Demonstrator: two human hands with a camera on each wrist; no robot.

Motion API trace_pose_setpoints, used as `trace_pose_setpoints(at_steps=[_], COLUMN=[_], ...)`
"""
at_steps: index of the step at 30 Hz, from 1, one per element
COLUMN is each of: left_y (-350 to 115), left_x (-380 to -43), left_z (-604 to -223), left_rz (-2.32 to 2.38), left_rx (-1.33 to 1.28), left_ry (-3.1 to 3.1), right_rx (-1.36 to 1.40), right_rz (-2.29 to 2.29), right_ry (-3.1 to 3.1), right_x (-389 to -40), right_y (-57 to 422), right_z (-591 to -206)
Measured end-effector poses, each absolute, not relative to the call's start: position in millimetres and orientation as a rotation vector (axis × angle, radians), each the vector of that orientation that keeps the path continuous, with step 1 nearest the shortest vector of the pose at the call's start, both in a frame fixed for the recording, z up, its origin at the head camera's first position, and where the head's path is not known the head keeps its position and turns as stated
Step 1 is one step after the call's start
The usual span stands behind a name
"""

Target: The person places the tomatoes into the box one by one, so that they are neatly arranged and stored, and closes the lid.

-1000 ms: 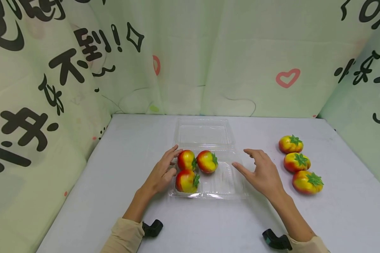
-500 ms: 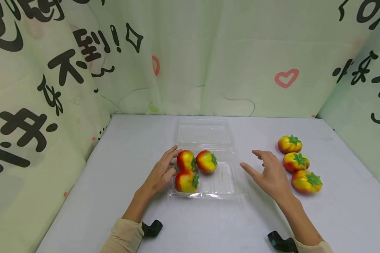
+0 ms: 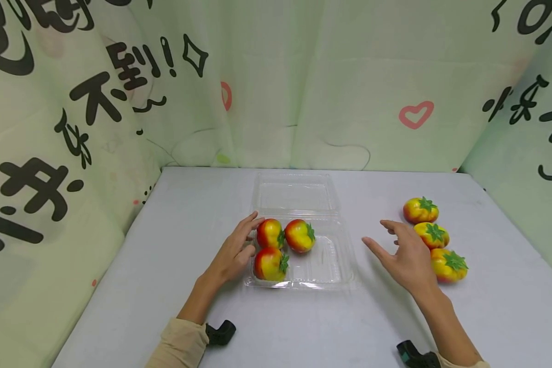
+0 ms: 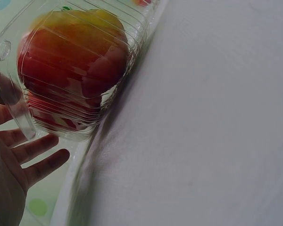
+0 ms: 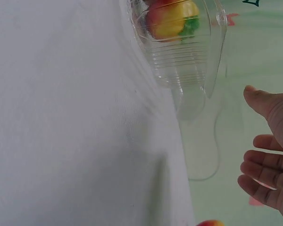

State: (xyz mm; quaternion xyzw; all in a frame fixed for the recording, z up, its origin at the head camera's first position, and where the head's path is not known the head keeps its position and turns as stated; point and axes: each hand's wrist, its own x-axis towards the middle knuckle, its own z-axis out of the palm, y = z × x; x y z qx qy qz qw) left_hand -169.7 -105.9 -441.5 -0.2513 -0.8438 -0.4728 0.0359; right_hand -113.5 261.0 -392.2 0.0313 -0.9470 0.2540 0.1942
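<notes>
A clear plastic clamshell box [image 3: 319,260] lies with its lid [image 3: 296,197] folded back, away from the person. Inside its left half sit several glossy red-and-yellow, tomato-like fruits with green leafy tops, among them a front one [image 3: 270,264] and a right one [image 3: 300,235]. My left hand [image 3: 233,253] is at the box's left rim, its fingers loosely extended; in the left wrist view they spread beside the clear wall. Holding nothing, my right hand [image 3: 407,255] hovers between the box and the loose fruits, thumb and fingers apart.
Toward the table's right side, similar fruits stand in a row: a far one [image 3: 420,210], a middle one [image 3: 432,235] and a near one [image 3: 448,266] partly behind the right hand. A printed pale-green curtain [image 3: 349,92] surrounds the white table [image 3: 188,204].
My right hand has moved right, away from the box and toward the row of loose fruits, its fingers still spread. The left hand and the fruits have stayed put.
</notes>
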Motion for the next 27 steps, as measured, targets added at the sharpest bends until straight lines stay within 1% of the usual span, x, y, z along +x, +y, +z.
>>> trace_pose_setpoints(at_steps=[17,27], left_y=[-106.3,-106.0], left_x=[-168.6,-168.8], left_z=[-441.4,-441.0], left_rz=[-1.462,-1.459], left_rx=[-0.776,-0.778], left_ry=[-2.584,-2.589], right_rx=[0.066,0.004], right_rz=[0.707,0.662], right_ry=[-2.616,-2.608], right_x=[-102.5,-99.9], right_y=[290.7,307.9], right_z=[-392.2,-390.6])
